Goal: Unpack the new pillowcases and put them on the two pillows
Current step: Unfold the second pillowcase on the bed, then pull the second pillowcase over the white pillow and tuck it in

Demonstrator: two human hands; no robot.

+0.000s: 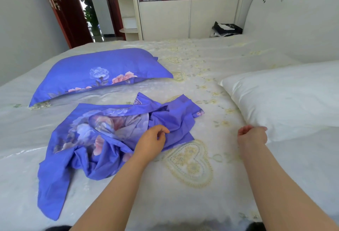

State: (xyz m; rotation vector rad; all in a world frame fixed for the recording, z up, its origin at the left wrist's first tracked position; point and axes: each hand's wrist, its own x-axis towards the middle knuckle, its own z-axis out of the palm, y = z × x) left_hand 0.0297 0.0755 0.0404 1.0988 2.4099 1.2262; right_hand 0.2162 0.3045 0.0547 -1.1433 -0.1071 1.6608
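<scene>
white bedspread (183,203) with yellow embroidered hearts, a black bag (226,29) on the far edge by the headboard (286,10), wardrobe (183,16) behind, dark red door (60,9) open on the left

Bed (183,185) bears pillows (286,98), pillowcase (102,135).

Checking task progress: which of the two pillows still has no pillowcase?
The white pillow on the right, by the right hand, is bare. The other pillow, far left, already wears a blue flowered case.
</scene>
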